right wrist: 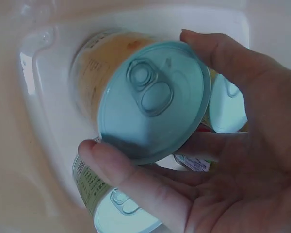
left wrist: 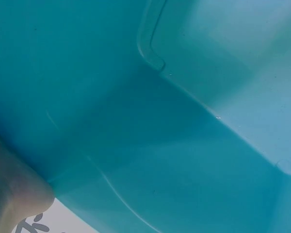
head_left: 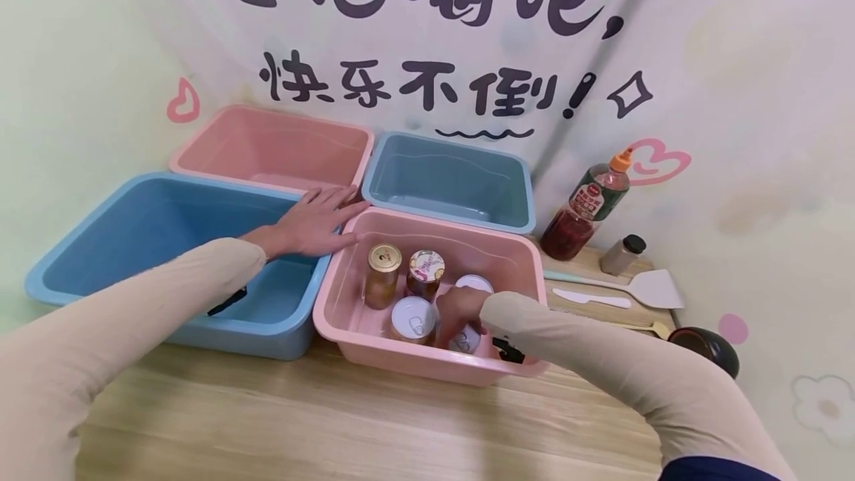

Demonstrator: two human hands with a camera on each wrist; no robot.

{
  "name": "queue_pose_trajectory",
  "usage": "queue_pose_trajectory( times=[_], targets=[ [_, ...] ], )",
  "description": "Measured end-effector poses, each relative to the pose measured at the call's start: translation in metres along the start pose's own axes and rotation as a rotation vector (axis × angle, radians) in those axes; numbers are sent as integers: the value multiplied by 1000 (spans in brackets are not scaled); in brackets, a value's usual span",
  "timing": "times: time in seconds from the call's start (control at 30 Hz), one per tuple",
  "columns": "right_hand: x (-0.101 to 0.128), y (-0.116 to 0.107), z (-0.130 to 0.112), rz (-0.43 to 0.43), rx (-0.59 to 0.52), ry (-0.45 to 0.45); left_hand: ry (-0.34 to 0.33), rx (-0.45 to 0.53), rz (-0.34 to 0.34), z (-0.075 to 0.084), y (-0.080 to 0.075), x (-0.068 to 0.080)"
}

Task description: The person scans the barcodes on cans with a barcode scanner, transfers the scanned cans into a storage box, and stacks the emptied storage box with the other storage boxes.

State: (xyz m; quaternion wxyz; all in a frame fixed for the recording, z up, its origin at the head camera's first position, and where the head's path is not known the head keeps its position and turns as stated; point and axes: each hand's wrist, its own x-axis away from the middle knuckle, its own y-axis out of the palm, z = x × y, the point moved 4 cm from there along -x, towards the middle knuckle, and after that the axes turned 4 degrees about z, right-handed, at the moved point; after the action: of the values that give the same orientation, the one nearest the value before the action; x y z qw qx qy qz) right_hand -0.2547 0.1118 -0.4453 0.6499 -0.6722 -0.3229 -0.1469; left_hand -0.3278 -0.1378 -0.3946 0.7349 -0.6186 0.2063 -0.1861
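One ring-pull can (right wrist: pixel 153 97) is held in half-curled grip of right hand (head_left: pixel 461 312); blue tub (head_left: pixel 267 341) touched at rim by outspread left hand (head_left: pixel 310 225).

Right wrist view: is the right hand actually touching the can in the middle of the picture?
Touching. The right wrist view shows it plainly: the right hand grips the can from opposite sides, skin against metal.

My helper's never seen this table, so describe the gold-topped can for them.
Find the big blue bin, then the front pink bin to its right. Inside, the gold-topped can stands furthest left. Its gold lid sets it apart from the neighbouring silver-lidded cans and the patterned-lidded container.
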Motion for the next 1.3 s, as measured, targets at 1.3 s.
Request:
queue_pose_trajectory(
  times=[1.3],
  targets=[
    [90,-94,47,169,-272,-248,-16,23,10,1,3,1]
  ],
)
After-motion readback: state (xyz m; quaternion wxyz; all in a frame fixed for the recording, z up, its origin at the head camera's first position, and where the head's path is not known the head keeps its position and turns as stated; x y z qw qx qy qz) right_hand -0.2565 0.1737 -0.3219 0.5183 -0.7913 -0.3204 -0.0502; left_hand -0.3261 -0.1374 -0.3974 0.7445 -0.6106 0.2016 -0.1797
